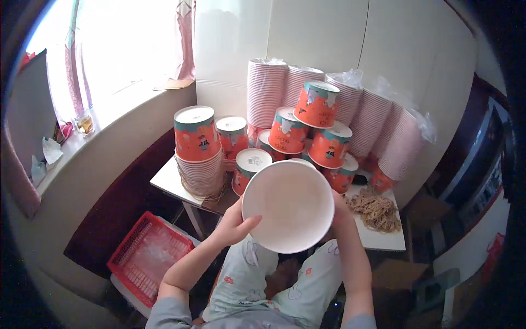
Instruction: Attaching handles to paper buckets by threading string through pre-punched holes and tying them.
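Holding: white bowl (288, 205), open side up, over the lap in front of the table (164, 181)
Left hand (233, 222): fingers pressed along the rim
Right hand (338, 211): mostly hidden, can't tell the fingers
Behind: orange cups (197, 134), rubber bands (377, 211)

Hidden behind the paper bowl (288, 205)
Right hand (338, 211) mostly covered by the rim; prints on stacked orange cups (287, 131) too small to read.
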Demonstrator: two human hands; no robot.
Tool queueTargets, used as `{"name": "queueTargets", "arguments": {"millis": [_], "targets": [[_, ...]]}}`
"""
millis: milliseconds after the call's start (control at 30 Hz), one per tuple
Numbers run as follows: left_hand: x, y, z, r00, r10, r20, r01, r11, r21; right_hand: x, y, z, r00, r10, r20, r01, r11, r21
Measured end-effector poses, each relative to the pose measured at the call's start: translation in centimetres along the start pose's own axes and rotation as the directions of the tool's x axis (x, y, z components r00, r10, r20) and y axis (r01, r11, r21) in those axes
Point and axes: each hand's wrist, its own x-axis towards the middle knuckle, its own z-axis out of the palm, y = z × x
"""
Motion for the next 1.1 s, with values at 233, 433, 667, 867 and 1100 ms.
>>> {"name": "queueTargets", "arguments": {"millis": [233, 433, 667, 867, 1100], "targets": [[-0.3, 0.3, 1.0, 0.994, -0.089, -0.057, 0.081, 0.989, -0.122, -2.6, 1.4, -2.3, 0.993, -0.097, -0.070, 0.094, 0.994, -0.056], [-1.3, 0.1, 2.0, 0.974, 0.151, -0.171, -0.091, 0.944, 0.317, -3.1, 2.7, -3.7, 0.947, -0.250, -0.200, 0.192, 0.943, -0.272], [-2.5, -1.5, 3.5, 0.960, 0.179, -0.215, -0.119, 0.957, 0.266, -5.4, 3.4, -3.0, 0.905, -0.391, -0.164, 0.342, 0.902, -0.263], [-4.1, -2.5, 4.9, 0.868, 0.198, -0.456, -0.100, 0.968, 0.229, -9.3, 9.4, -2.6, 0.796, -0.574, -0.193, 0.525, 0.813, -0.251], [-7.1, -2.0, 8.8, 0.912, 0.269, -0.308, -0.133, 0.907, 0.399, -10.7, 12.1, 1.5, 0.739, -0.657, -0.147, 0.581, 0.733, -0.355]]}}
